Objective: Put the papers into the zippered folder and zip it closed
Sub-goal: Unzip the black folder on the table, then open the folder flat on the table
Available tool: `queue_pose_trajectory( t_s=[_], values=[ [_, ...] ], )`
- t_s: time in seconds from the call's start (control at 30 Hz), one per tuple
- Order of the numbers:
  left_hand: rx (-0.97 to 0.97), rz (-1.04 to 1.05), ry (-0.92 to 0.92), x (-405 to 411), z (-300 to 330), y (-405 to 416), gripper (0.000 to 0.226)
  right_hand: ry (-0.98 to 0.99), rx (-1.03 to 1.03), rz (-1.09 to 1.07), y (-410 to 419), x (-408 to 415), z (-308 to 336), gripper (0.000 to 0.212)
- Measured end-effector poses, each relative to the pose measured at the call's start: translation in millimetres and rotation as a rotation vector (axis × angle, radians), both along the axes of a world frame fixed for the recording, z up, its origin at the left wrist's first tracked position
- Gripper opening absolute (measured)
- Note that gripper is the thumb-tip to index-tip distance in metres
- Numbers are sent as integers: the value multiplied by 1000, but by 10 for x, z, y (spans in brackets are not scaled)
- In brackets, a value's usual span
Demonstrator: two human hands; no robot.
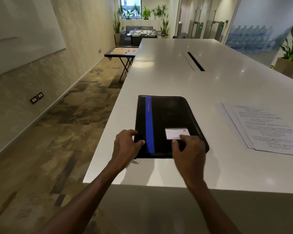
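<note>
Zippered folder (169, 122) lies flat on white tabletop (184, 78), contents hidden. Left hand (125, 146) covers its near-left corner, fingers loosely curled; right hand (189, 151) rests fingertips by ID window. Papers (267, 129) stacked to the right, cut off by frame.

You've got a long white table (184, 78), glossy top, w/ a dark cable slot (195, 61) cut near the middle. Lying flat on it near your edge: a black zippered folder (171, 115) w/ a blue stripe down its left side and a small label card at the lower right. A metal zip pull (136, 161) rests on the tabletop at the folder's near left corner. To the right, well apart from the folder: a fanned stack of printed papers (267, 129), also flat.
</note>
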State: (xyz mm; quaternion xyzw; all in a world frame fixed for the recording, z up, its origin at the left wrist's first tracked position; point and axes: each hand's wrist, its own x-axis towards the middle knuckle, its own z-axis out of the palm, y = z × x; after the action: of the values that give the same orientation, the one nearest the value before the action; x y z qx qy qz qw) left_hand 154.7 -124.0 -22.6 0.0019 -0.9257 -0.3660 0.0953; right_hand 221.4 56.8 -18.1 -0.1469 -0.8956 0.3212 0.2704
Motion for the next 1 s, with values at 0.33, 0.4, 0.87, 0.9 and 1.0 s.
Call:
queue_pose_trajectory(
  t_s=[0.33, 0.4, 0.87, 0.9, 1.0],
  values=[
    [-30, -108, -11, 2, -42, 315, 47, -358, -34, -60, 562, 5, -23, 53],
    [-42, -114, -35, 1, -64, 346, 51, -338, -79, -54, 556, 16, -32, 50],
    [-82, -202, -214, -51, 69, 273, 86, -47, -281, -48, 532, 38, 421, 42],
    [-73, -246, -272, -33, 126, 251, 98, 2, -315, -22, 493, 33, 516, 44],
    [56, -347, -276, 47, 259, 216, 118, 149, -357, 90, 283, 24, 832, 47]
  ],
)
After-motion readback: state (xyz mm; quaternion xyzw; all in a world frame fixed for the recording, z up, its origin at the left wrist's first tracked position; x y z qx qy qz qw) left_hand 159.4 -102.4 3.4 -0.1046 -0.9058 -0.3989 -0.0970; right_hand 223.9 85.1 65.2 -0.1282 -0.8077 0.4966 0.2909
